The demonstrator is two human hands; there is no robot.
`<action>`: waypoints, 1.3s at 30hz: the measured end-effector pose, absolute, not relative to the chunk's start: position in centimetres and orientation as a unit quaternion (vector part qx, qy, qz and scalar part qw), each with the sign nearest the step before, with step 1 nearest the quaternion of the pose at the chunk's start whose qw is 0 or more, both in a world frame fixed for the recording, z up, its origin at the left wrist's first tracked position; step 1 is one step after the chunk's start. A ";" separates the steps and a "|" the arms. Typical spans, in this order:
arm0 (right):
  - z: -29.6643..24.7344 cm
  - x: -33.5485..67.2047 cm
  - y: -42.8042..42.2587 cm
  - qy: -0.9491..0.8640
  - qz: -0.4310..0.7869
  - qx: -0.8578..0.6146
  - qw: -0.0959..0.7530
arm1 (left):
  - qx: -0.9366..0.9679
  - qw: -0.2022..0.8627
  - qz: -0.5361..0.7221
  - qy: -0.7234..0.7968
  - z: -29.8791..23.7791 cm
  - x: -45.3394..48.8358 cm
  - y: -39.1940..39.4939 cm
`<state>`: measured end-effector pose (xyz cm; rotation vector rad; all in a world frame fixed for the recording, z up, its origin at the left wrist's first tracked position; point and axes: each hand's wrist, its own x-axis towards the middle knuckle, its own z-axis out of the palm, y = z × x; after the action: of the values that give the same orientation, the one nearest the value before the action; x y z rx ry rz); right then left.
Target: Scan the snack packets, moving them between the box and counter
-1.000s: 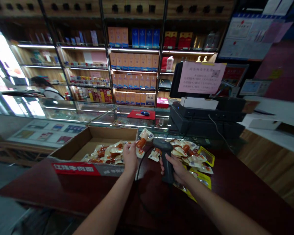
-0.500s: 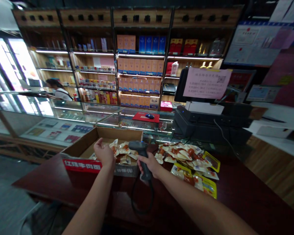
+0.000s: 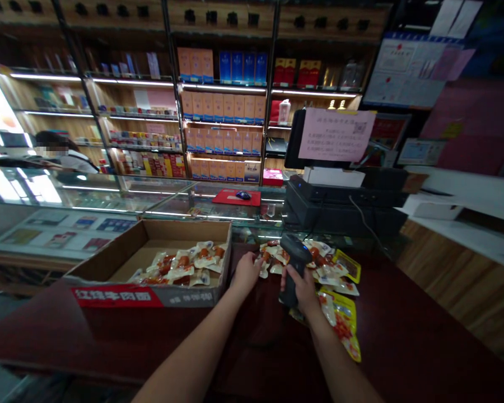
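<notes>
My right hand grips a black handheld barcode scanner, its head tilted up and away from me. Just left of it, my left hand reaches over the dark red counter, its fingertips at the near edge of a heap of sealed snack packets. Whether those fingers pinch a packet is hidden. Yellow-backed packets lie on the counter below the heap. To the left stands an open cardboard box with a red label, holding several clear packets of reddish food.
Behind the counter sit a black till with a cable, a pink paper notice, and a glass display case carrying a red mat with a mouse. Stocked shelves line the back wall; a person stands far left.
My left hand has moved right, from the box to the heap of packets. My right hand has shifted right with the scanner, which now tilts differently.
</notes>
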<state>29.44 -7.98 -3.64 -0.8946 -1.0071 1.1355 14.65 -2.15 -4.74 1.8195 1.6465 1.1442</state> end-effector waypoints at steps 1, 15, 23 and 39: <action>-4.0 30.0 -8.2 -0.439 0.495 -0.390 0.641 | 0.658 0.179 0.368 0.632 -5.4 15.3 -1.5; -6.0 31.1 -8.2 -0.464 0.504 -0.383 0.620 | 0.522 0.358 0.593 0.497 -8.8 13.8 1.1; -5.7 30.8 -8.3 -0.511 0.530 -0.388 0.554 | 0.454 0.364 0.678 0.449 -9.2 13.6 2.0; -5.4 30.8 -8.5 -0.552 0.537 -0.388 0.507 | 0.459 0.389 0.678 0.423 -7.3 14.2 0.7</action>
<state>30.76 -8.53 -5.43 -0.9344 -1.3307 1.2945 14.25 0.70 -7.34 1.1665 1.0768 1.7228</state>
